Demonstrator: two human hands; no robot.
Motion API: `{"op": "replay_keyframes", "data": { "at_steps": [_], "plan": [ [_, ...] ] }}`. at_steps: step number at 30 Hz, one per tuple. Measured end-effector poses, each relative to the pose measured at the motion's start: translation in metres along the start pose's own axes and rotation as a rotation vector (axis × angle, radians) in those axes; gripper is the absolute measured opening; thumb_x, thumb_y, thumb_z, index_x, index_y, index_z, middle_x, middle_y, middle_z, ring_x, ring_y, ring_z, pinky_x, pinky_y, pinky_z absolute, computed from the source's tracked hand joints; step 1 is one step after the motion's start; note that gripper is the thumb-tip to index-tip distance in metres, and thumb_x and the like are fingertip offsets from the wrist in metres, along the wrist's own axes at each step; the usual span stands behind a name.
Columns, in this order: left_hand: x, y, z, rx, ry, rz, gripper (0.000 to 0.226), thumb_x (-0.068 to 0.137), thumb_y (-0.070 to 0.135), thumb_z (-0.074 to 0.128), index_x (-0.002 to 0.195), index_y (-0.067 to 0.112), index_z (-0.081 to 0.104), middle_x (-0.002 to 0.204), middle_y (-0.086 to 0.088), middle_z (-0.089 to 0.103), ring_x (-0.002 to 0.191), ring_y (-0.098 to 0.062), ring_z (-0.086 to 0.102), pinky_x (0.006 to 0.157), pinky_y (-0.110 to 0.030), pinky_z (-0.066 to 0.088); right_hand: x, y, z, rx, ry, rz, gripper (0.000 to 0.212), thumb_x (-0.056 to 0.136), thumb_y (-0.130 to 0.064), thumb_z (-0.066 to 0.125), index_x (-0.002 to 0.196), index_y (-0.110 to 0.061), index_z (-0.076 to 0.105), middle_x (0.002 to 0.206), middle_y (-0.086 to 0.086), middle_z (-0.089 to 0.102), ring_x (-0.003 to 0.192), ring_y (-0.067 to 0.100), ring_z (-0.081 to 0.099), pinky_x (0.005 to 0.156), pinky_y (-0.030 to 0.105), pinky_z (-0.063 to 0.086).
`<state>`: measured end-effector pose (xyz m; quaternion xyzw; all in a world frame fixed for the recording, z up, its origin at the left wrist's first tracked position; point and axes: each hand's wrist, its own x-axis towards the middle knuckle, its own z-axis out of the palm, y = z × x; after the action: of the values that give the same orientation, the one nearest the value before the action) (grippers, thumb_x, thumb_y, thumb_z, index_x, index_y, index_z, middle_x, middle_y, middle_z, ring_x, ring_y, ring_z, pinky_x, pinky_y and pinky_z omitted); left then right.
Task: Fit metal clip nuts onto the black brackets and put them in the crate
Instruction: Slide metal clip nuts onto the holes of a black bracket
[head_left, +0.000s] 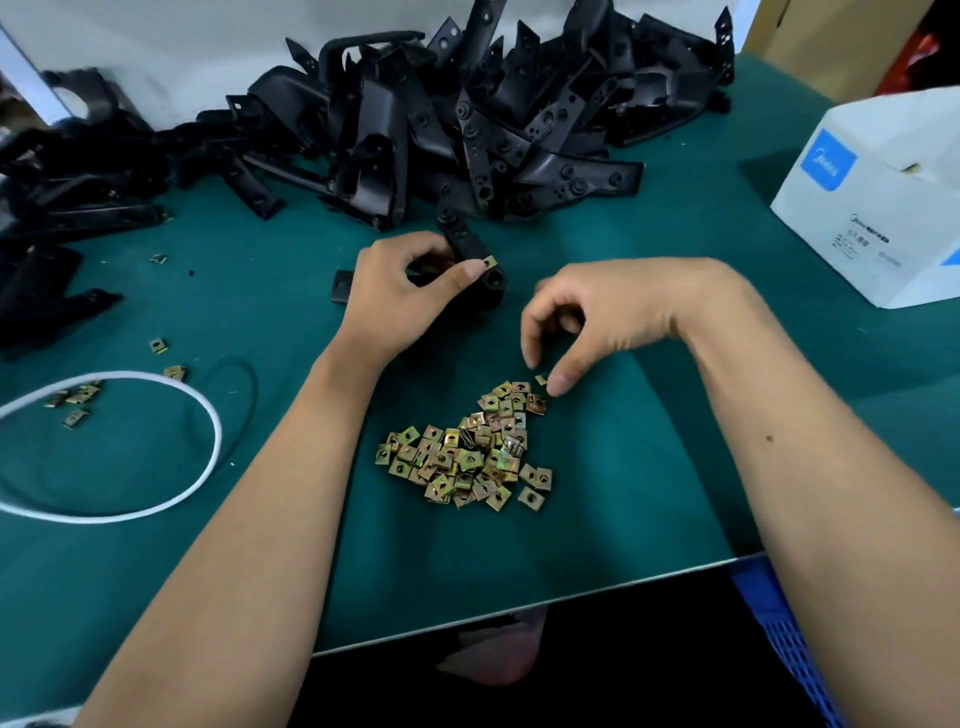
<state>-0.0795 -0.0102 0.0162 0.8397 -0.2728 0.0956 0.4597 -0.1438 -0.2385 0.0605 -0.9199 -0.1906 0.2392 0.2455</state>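
Observation:
My left hand (402, 291) grips a black bracket (483, 288) on the green table, thumb pressing beside a brass clip nut (489, 261) seated on the bracket's tab. My right hand (587, 319) hovers over the top of a heap of brass clip nuts (467, 452), and its thumb and forefinger pinch one small clip nut (542, 379) at the heap's far edge. A big pile of black brackets (467, 119) lies across the back of the table. A blue crate (779, 644) shows at the lower right, below the table edge.
A white cardboard box (878, 197) stands at the right. A white cord loop (156, 447) and a thin black ring (244, 384) lie at the left, with a few stray clip nuts (78, 400) near them. The table's front edge (519, 603) runs close to me.

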Motion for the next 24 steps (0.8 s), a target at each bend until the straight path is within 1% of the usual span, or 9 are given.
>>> {"op": "replay_keyframes", "data": {
  "at_steps": [2, 4, 7, 10, 14, 18, 20, 22, 24],
  "plan": [
    [-0.001, 0.001, 0.000, 0.001, -0.007, 0.008, 0.023, 0.091, 0.037, 0.075, 0.082, 0.016, 0.073, 0.078, 0.003, 0.072, 0.076, -0.010, 0.066, 0.072, -0.027, 0.050, 0.004, -0.004, 0.005, -0.060, 0.026, -0.003, 0.022, 0.071, -0.034, 0.093, 0.087, -0.034, 0.078, 0.085, -0.007, 0.066, 0.069, 0.001, 0.052, 0.063, 0.018, 0.043],
    [-0.002, 0.000, 0.000, -0.003, -0.011, 0.012, 0.030, 0.092, 0.039, 0.073, 0.084, 0.011, 0.072, 0.079, -0.002, 0.071, 0.078, -0.017, 0.067, 0.073, -0.031, 0.050, 0.005, -0.001, 0.008, -0.027, 0.081, -0.004, 0.017, 0.075, -0.026, 0.091, 0.086, -0.031, 0.079, 0.081, -0.007, 0.069, 0.063, -0.002, 0.053, 0.059, 0.012, 0.041],
    [-0.003, 0.000, 0.001, -0.017, -0.016, -0.001, 0.037, 0.092, 0.045, 0.069, 0.083, 0.009, 0.072, 0.077, -0.005, 0.070, 0.076, -0.021, 0.064, 0.072, -0.035, 0.049, 0.009, 0.010, 0.011, 0.107, 0.303, 0.032, 0.011, 0.084, -0.016, 0.085, 0.087, -0.023, 0.077, 0.074, -0.010, 0.071, 0.058, -0.005, 0.056, 0.059, 0.013, 0.043],
    [-0.002, 0.000, 0.001, -0.027, -0.009, -0.009, 0.037, 0.093, 0.046, 0.067, 0.083, 0.010, 0.072, 0.076, -0.004, 0.068, 0.071, -0.009, 0.059, 0.070, -0.033, 0.048, 0.021, 0.013, 0.016, 0.385, 0.534, 0.083, 0.009, 0.093, -0.011, 0.074, 0.086, -0.016, 0.071, 0.075, 0.001, 0.071, 0.059, 0.003, 0.061, 0.053, 0.024, 0.049],
    [-0.001, -0.002, 0.000, -0.030, 0.003, -0.006, 0.033, 0.094, 0.040, 0.069, 0.083, 0.009, 0.072, 0.076, -0.007, 0.068, 0.072, -0.010, 0.059, 0.070, -0.033, 0.047, 0.049, 0.005, 0.016, 0.760, 0.654, 0.043, 0.014, 0.102, -0.007, 0.062, 0.089, -0.011, 0.066, 0.069, 0.000, 0.071, 0.062, 0.010, 0.067, 0.053, 0.024, 0.053],
    [0.000, -0.004, -0.003, -0.045, 0.023, -0.010, 0.031, 0.093, 0.038, 0.072, 0.079, 0.011, 0.070, 0.071, 0.000, 0.065, 0.068, -0.007, 0.056, 0.066, -0.029, 0.045, 0.065, 0.002, 0.028, 1.016, 0.848, -0.004, 0.011, 0.099, -0.008, 0.065, 0.091, -0.012, 0.072, 0.070, 0.000, 0.070, 0.060, 0.010, 0.060, 0.054, 0.022, 0.048],
    [0.001, -0.006, -0.003, -0.041, 0.034, -0.018, 0.032, 0.092, 0.039, 0.073, 0.079, 0.010, 0.070, 0.069, 0.000, 0.065, 0.065, -0.012, 0.057, 0.064, -0.030, 0.046, 0.065, 0.006, 0.031, 1.045, 0.883, -0.030, 0.010, 0.095, -0.009, 0.070, 0.091, -0.015, 0.078, 0.075, 0.000, 0.070, 0.065, 0.009, 0.060, 0.057, 0.022, 0.048],
    [0.001, -0.006, -0.002, -0.049, 0.034, -0.020, 0.033, 0.091, 0.038, 0.074, 0.080, 0.007, 0.069, 0.073, -0.004, 0.068, 0.071, -0.020, 0.063, 0.067, -0.032, 0.049, 0.063, 0.008, 0.031, 1.064, 0.874, -0.049, 0.012, 0.093, -0.007, 0.072, 0.091, -0.016, 0.080, 0.081, -0.001, 0.073, 0.071, 0.007, 0.063, 0.062, 0.021, 0.050],
    [0.001, -0.006, -0.002, -0.063, 0.035, -0.015, 0.033, 0.091, 0.036, 0.075, 0.083, 0.004, 0.069, 0.078, -0.007, 0.070, 0.077, -0.024, 0.066, 0.071, -0.037, 0.053, 0.061, 0.008, 0.030, 1.139, 0.855, -0.071, 0.015, 0.094, -0.003, 0.070, 0.092, -0.014, 0.081, 0.083, 0.000, 0.074, 0.073, 0.007, 0.065, 0.066, 0.020, 0.052]
  ]
}}
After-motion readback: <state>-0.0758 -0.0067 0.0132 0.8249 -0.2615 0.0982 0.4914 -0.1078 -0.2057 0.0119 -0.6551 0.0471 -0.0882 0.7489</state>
